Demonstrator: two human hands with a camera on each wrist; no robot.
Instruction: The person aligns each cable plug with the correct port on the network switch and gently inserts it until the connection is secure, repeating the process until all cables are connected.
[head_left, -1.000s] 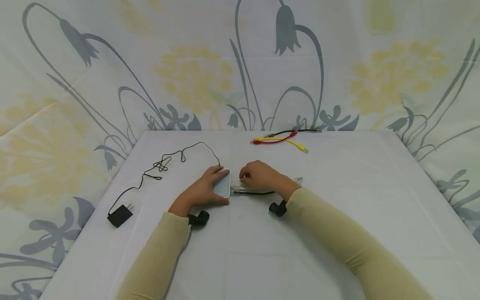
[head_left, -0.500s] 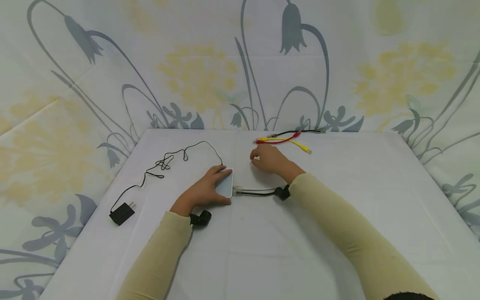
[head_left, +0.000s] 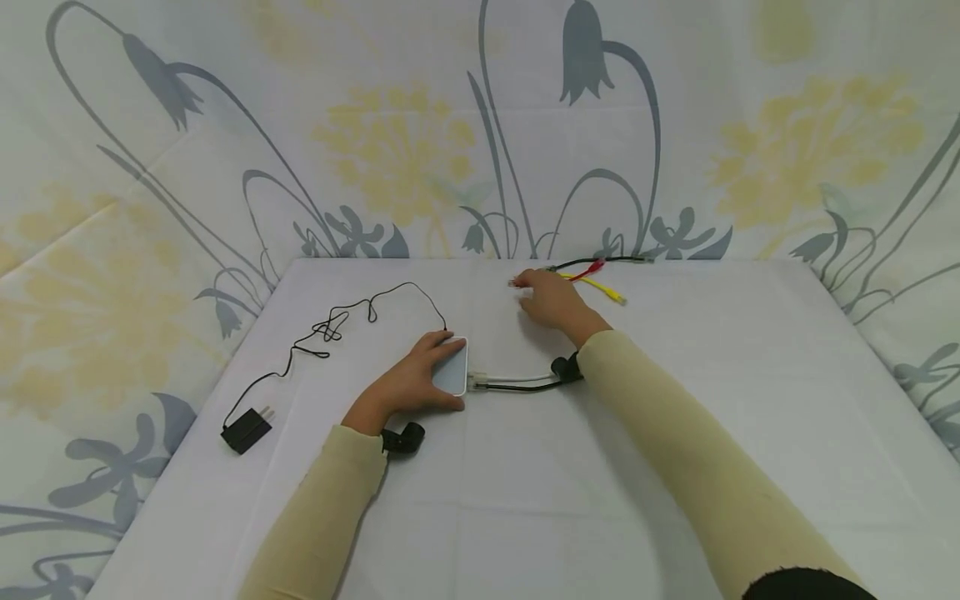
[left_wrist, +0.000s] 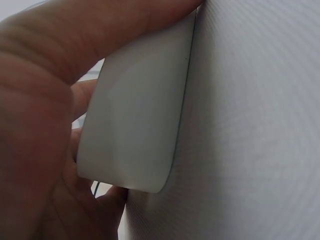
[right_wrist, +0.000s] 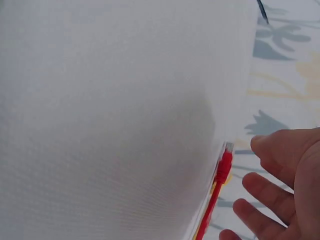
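Observation:
My left hand grips a small white box with a pale grey top, thumb along the near side and fingers at the far side. In the left wrist view the white box rests on the table. A grey-white cable and a black cable run from its right side. My right hand is at the table's back, over a red network cable and a yellow one. The right wrist view has its fingers spread apart beside the red cable's plug, apparently not touching it.
A black power adapter lies at the left. Its thin, tangled cord leads to the box's far side. Another short black cable lies along the table's back edge, before a flower-patterned cloth.
My right hand has moved from beside the box to the cables at the back, its fingers spreading over them. My left hand has kept its hold on the white box.

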